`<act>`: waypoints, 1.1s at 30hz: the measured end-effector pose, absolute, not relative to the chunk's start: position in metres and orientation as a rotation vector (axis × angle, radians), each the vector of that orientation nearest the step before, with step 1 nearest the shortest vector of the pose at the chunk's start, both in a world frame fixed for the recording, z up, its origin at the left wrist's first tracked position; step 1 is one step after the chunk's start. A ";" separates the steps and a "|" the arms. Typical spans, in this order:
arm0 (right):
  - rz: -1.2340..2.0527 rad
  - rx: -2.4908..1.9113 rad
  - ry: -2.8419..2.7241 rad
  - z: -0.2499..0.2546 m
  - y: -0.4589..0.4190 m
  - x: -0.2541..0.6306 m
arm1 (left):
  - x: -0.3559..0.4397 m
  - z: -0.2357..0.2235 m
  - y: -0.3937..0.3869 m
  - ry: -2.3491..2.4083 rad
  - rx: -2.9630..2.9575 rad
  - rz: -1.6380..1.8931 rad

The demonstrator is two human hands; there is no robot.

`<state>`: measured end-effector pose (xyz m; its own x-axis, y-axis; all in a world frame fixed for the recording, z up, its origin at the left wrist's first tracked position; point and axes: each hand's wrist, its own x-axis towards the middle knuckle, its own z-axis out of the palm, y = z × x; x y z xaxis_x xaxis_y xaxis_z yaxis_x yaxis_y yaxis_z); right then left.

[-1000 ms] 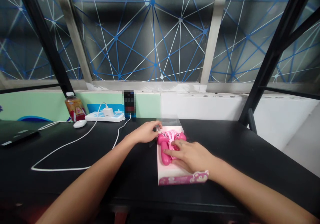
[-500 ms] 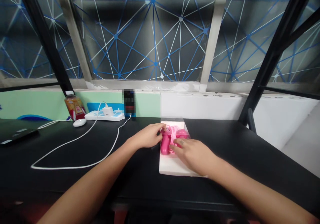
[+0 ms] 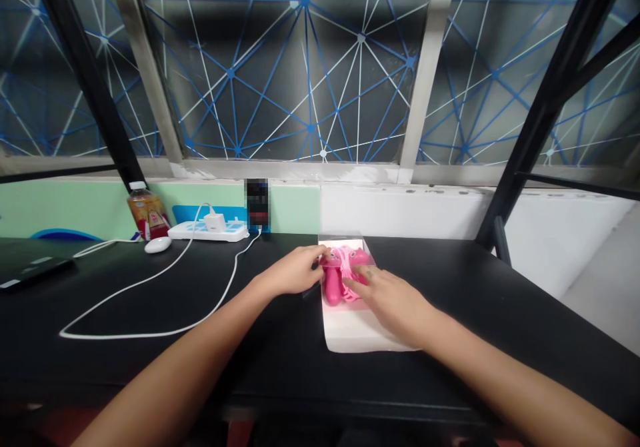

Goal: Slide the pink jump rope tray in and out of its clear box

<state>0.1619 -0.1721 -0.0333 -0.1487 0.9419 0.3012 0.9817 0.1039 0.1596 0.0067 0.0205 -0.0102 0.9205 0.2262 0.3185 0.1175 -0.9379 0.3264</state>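
Note:
A pink jump rope [image 3: 333,288] with two thick handles and a bundled pink cord lies in a shallow white box [image 3: 350,335] with a clear plastic part at its far end. The box's white near panel extends toward me on the black desk. At the box's left side, my left hand [image 3: 296,270] grips the edge between thumb and fingers. My right hand [image 3: 393,300] reaches over from the right, its fingers closed around the right handle and beside the cord. That hand covers much of the right handle and the box's right edge.
A white cable [image 3: 150,335] loops over the desk at the left. Behind it are a power strip [image 3: 207,234], a phone [image 3: 258,204], a white mouse-like object [image 3: 158,245] and a drink bottle [image 3: 149,214]. Black frame posts [image 3: 520,120] rise on both sides.
The box has turned slightly, its near panel shifting a little right. The jump rope has shifted slightly within it, with more of the right handle's top showing. My left hand has barely moved.

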 end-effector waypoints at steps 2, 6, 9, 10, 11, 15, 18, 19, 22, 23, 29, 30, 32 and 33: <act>-0.501 -1.967 -2.241 -0.033 -0.172 0.162 | 0.007 -0.010 0.021 0.253 2.784 0.521; -0.596 -1.911 -2.235 -0.025 -0.176 0.152 | 0.007 -0.010 0.021 0.248 2.787 0.529; -0.485 -1.701 -2.355 -0.015 -0.185 0.139 | 0.007 -0.010 0.021 0.250 2.786 0.547; -0.320 -1.588 -2.430 -0.013 -0.188 0.135 | 0.007 -0.010 0.021 0.252 2.787 0.549; -0.158 -1.490 -2.492 -0.010 -0.191 0.132 | 0.006 -0.010 0.021 0.255 2.790 0.548; 0.153 -1.393 -2.512 -0.010 -0.195 0.129 | 0.006 -0.009 0.020 0.261 2.792 0.541; 0.131 -1.524 -2.420 -0.017 -0.188 0.134 | 0.006 -0.007 0.015 0.242 2.774 0.530; 0.115 -1.580 -2.385 -0.018 -0.185 0.136 | 0.006 -0.006 0.013 0.233 2.768 0.518; 0.089 -1.711 -2.297 -0.022 -0.178 0.142 | 0.007 -0.003 0.008 0.207 2.770 0.492; 0.089 -1.731 -2.278 -0.023 -0.177 0.144 | 0.007 -0.002 0.007 0.200 2.774 0.494; 0.128 -1.659 -2.346 -0.013 -0.185 0.153 | 0.007 -0.006 0.012 0.212 2.780 0.534; 0.107 -1.641 -2.343 -0.011 -0.187 0.156 | 0.006 -0.006 0.014 0.216 2.773 0.526; -0.011 -1.658 -2.243 -0.006 -0.187 0.166 | 0.004 -0.005 0.017 0.203 2.745 0.487; -0.087 -1.682 -2.161 -0.005 -0.186 0.171 | 0.003 -0.003 0.018 0.194 2.725 0.463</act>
<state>0.1707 -0.1860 -0.0051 -0.1967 0.9173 0.3463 0.9423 0.2745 -0.1918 0.0034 0.0185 -0.0033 0.9367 0.1934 0.2918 0.0722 -0.9224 0.3794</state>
